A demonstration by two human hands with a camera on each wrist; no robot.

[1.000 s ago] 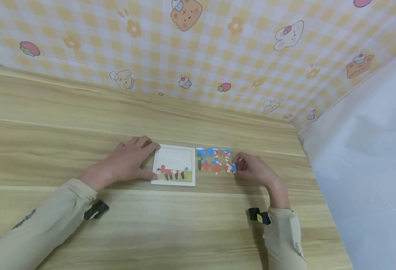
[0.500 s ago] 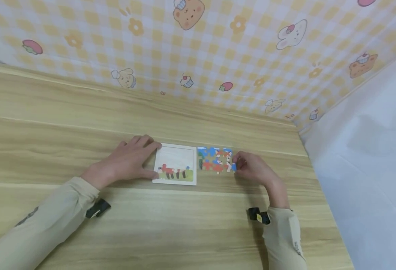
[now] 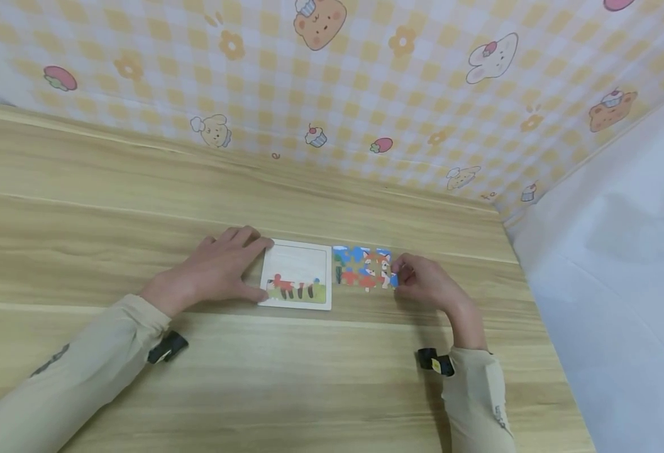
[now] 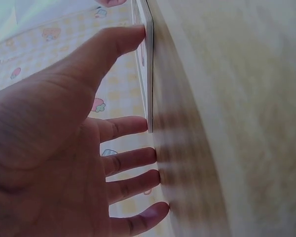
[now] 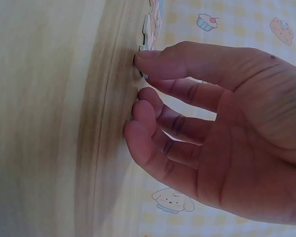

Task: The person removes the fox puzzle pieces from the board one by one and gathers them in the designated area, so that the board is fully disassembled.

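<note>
Along the left edge of a white puzzle tray (image 3: 297,261), my left hand (image 3: 213,270) is spread wide — thumb near the closer corner, forefinger at the far one, both touching it. My right hand (image 3: 425,283) is curled narrow, thumb and forefinger pinching a blue piece (image 3: 394,280) (the rightmost of the loose pieces (image 3: 368,281)) — these lie on the wooden table (image 3: 287,377), just right of the tray.

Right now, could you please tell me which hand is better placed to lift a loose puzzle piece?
Probably the right hand: it touches the loose pieces, while the left hand touches the puzzle board, away from them.
</note>
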